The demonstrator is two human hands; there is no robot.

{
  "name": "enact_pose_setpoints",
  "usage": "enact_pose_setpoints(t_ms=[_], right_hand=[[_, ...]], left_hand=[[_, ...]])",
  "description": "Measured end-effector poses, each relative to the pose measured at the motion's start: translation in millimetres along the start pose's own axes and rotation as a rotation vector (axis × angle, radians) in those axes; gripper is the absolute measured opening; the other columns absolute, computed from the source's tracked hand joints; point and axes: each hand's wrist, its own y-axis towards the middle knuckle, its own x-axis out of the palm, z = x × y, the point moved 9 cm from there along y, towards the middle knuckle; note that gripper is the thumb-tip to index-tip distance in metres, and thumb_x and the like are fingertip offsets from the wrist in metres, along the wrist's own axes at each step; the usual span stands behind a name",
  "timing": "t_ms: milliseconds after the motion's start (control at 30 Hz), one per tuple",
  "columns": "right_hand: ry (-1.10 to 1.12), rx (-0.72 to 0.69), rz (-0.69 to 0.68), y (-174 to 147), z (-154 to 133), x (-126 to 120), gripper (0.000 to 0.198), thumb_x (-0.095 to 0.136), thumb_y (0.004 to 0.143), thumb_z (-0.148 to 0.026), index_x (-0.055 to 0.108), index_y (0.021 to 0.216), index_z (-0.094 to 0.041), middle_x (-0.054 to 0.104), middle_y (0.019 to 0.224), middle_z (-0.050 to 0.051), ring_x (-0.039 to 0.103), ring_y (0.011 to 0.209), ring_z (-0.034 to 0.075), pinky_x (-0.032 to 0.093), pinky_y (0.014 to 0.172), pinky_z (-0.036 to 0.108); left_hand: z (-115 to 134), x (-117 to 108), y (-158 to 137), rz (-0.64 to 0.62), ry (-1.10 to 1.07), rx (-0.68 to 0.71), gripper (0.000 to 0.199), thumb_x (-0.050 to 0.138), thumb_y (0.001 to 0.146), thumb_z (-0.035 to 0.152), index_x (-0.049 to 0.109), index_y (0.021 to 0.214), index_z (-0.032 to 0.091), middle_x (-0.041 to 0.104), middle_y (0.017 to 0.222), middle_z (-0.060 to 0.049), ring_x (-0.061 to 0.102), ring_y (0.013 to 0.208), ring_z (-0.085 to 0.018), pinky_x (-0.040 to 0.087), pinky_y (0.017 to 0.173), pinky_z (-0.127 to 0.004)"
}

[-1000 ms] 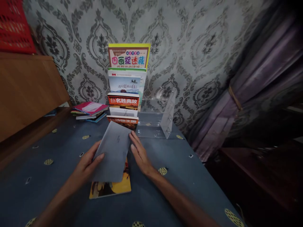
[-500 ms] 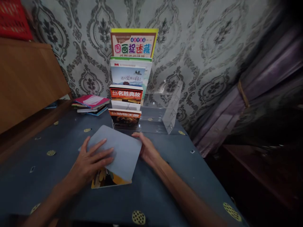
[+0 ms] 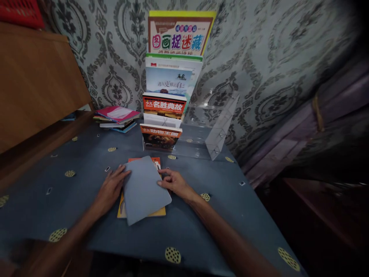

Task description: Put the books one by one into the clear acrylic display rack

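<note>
A plain grey-blue booklet [image 3: 145,190] lies at an angle over a yellow-and-orange book [image 3: 158,212], whose edges show around it. My left hand [image 3: 113,184] is at the booklet's left edge, fingertips over its cover and thumb hidden. At the opposite edge, my right hand [image 3: 174,184] grips with thumb and forefinger, the other fingers curled. Behind them stands a clear acrylic book rack [image 3: 220,130]. Its left side bears several upright books, among them one with a dark animal cover [image 3: 160,139] in front and a yellow-edged picture book [image 3: 178,36] at the top.
A stack of books and notebooks [image 3: 117,115] lies at the back left, beside a wooden cabinet [image 3: 40,84]. The patterned blue tablecloth [image 3: 92,161] covers the table. A purple curtain [image 3: 288,150] hangs at the right, and a red basket [image 3: 21,13] sits on the cabinet.
The grey-blue booklet has turned so that its long side points towards me, uncovering the orange top of the book below. My left hand has shifted from the cover's middle to its left edge.
</note>
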Motion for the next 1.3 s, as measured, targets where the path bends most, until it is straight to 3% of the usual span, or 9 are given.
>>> enact_pose_setpoints(t_ms=[100,233,333,433,600,700,900,1067,1300], right_hand=[[-0.004,0.010,0.003,0.4,2.5,0.5,0.065,0.082,0.067,-0.047,0.057,0.118,-0.017,0.051,0.053,-0.013,0.043,0.045,0.008,0.030,0.047,0.022],[-0.034,0.000,-0.001,2.7,5.7,0.7,0.072,0.082,0.066,-0.052,0.058,0.122,-0.015,0.051,0.053,-0.012,0.042,0.045,0.008,0.029,0.047,0.022],[-0.036,0.000,-0.006,3.5,7.0,0.3,0.072,0.082,0.066,-0.051,0.058,0.123,-0.014,0.052,0.054,-0.012,0.042,0.046,0.007,0.029,0.047,0.022],[-0.019,0.004,-0.016,2.6,5.9,0.2,0.069,0.084,0.065,-0.052,0.060,0.119,-0.015,0.053,0.056,-0.011,0.044,0.047,0.008,0.032,0.047,0.021],[-0.008,-0.002,-0.090,-1.7,1.2,4.7,0.050,0.083,0.067,-0.057,0.060,0.090,-0.019,0.056,0.059,-0.008,0.046,0.048,0.008,0.036,0.047,0.021],[-0.006,-0.039,-0.126,-4.2,-3.9,6.8,0.051,0.082,0.069,-0.061,0.056,0.085,-0.020,0.056,0.061,-0.008,0.046,0.049,0.007,0.036,0.046,0.019],[0.020,-0.108,-0.162,-7.7,-16.1,8.0,0.052,0.082,0.071,-0.061,0.053,0.089,-0.021,0.058,0.068,-0.007,0.049,0.055,0.007,0.040,0.048,0.018],[0.008,-0.180,-0.163,-9.4,-33.1,7.1,0.050,0.080,0.073,-0.062,0.056,0.085,-0.020,0.058,0.069,-0.006,0.049,0.055,0.007,0.040,0.047,0.017],[-0.047,-0.307,-0.099,-13.3,-59.6,0.2,0.049,0.072,0.079,-0.066,0.057,0.080,-0.019,0.052,0.067,-0.005,0.047,0.055,0.008,0.041,0.046,0.019]], left_hand=[[44.6,9.5,-5.0,-0.092,0.089,0.102,0.051,0.041,0.102,0.045,0.052,0.146,0.020,0.048,0.155,-0.014,0.043,0.146,-0.030,0.027,0.122,-0.060],[122.8,24.4,-28.2,-0.219,0.080,0.353,0.065,0.046,0.102,0.050,0.031,0.158,0.020,0.035,0.164,-0.010,0.034,0.151,-0.023,0.030,0.124,-0.045],[144.1,25.5,-40.9,-0.243,0.039,0.423,0.065,0.046,0.103,0.047,0.025,0.160,0.023,0.035,0.164,-0.008,0.032,0.151,-0.020,0.031,0.125,-0.043],[121.7,22.9,-43.3,-0.204,0.004,0.350,0.057,0.043,0.104,0.045,0.030,0.157,0.030,0.038,0.163,-0.005,0.036,0.150,-0.021,0.031,0.124,-0.047],[22.0,5.4,-43.3,0.090,-0.085,-0.170,0.057,0.043,0.101,0.049,0.039,0.152,0.022,0.038,0.161,-0.017,0.033,0.150,-0.035,0.036,0.118,-0.059],[-3.0,2.7,-44.0,0.131,-0.298,-0.296,0.066,0.048,0.098,0.053,0.032,0.154,0.022,0.048,0.154,-0.019,0.043,0.145,-0.036,0.041,0.114,-0.058],[4.5,-19.7,-31.9,0.237,-0.735,-0.420,0.070,0.058,0.091,0.053,0.036,0.150,0.022,0.065,0.135,-0.016,0.060,0.129,-0.033,0.049,0.106,-0.051],[12.0,-27.9,-19.4,0.204,-0.951,-0.545,0.063,0.069,0.079,0.057,0.057,0.127,0.019,0.075,0.106,-0.011,0.073,0.094,-0.028,0.058,0.075,-0.035],[52.3,-50.4,15.6,0.165,-0.999,-0.356,0.040,0.071,0.081,0.051,0.060,0.107,0.021,0.077,0.095,-0.007,0.073,0.085,-0.023,0.057,0.075,-0.031]])
